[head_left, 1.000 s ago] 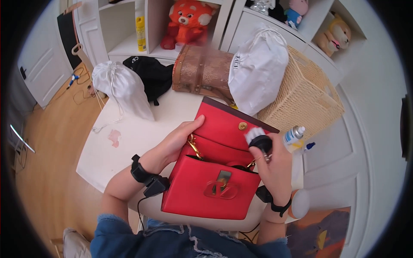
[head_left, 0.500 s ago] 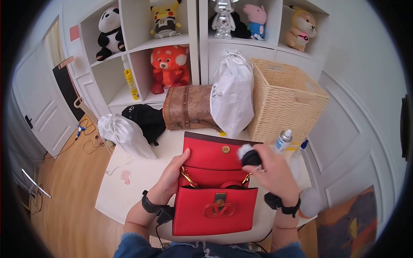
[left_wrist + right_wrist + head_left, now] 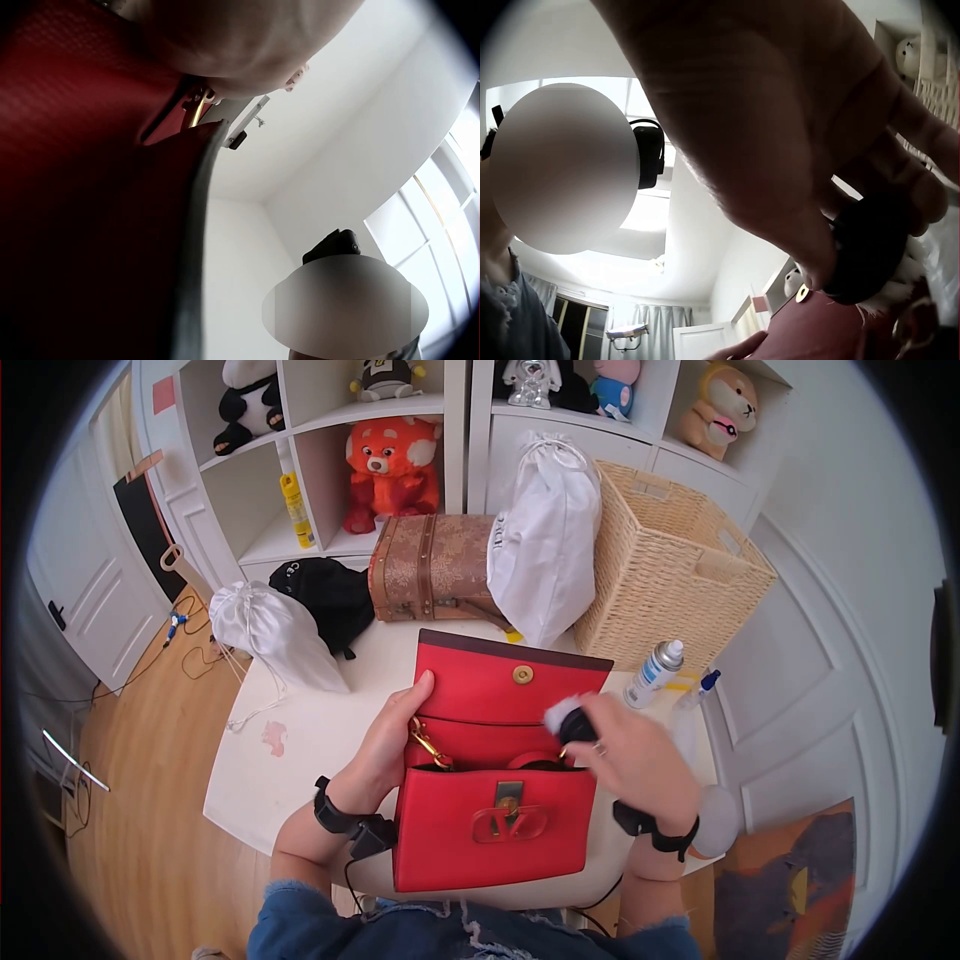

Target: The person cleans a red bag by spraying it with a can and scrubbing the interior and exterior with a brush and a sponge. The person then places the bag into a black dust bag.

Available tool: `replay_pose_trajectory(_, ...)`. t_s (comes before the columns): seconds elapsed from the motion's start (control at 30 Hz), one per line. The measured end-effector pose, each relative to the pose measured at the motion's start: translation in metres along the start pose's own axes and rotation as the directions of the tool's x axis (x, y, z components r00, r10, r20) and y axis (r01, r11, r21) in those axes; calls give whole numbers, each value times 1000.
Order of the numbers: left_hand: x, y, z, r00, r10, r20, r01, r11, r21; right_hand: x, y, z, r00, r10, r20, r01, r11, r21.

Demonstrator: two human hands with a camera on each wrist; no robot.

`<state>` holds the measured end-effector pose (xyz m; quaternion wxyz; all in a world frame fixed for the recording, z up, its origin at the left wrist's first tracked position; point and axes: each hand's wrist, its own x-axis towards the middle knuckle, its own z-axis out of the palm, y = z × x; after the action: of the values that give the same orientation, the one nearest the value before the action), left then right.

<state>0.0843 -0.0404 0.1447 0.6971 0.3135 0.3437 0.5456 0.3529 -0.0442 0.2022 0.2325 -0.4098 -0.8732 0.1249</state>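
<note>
Red leather-look handbag, flap raised and leaning back, dark edging along its rim, round gold snap on the red underside. Front panel faces the person, red V emblem with metal plate at top centre. Gold clip left of the mouth, bit of red strap inside. Bag sits at near part of white desk, left hand gripping its left side by the flap. Small brush, black body, white bristles, blurred, pinched in right hand, bristles toward flap's right side, contact unclear
</note>
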Motion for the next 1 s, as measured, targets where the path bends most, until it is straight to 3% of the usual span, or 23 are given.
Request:
replay_pose_trajectory(0.03,-1,0,0,1000,0,-1,0,1000,1,3,-4,8,995,-91,31,91,996,-16)
replay_pose_trajectory(0.2,-5,1,1,1000,10,12,-10,999,44,5,-4,6,994,-100,50,100,995,4)
replay_pose_trajectory(0.3,-7,2,4,1000,15,24,-17,998,53,1,11,0,975,62,-213,-60,998,16)
replay_pose_trajectory(0.4,-11,5,8,1000,1,8,-2,998,68,3,3,6,963,-58,-263,43,997,-63)
replay_pose_trajectory(0.53,-17,5,8,1000,-9,7,9,996,84,8,-30,24,981,-196,12,196,981,-2)
replay_pose_trajectory(0.6,-19,2,4,997,-6,76,-2,995,104,9,-33,27,967,-253,-1,253,967,-21)
replay_pose_trajectory(0.67,-21,4,7,995,4,95,-13,995,100,6,-30,20,981,-189,-52,186,981,-60)
replay_pose_trajectory(0.7,-22,5,9,994,8,109,-19,994,104,5,-29,17,978,-137,-158,127,989,-73)
replay_pose_trajectory(0.73,-23,5,10,992,15,125,-29,994,105,4,-27,16,977,-151,-150,139,987,-87)
replay_pose_trajectory(0.8,-25,5,11,988,42,150,-54,996,77,4,-22,13,922,-74,-379,80,997,-1)
replay_pose_trajectory(0.83,-27,5,12,987,19,157,-33,996,85,3,-24,13,932,-49,-359,56,998,9)
replay_pose_trajectory(0.97,-29,9,13,977,6,213,-19,998,63,15,-48,19,961,-237,-144,216,965,-147)
replay_pose_trajectory(1.0,-31,9,13,974,-20,227,8,998,55,20,-54,21,939,-333,-91,319,938,-136)
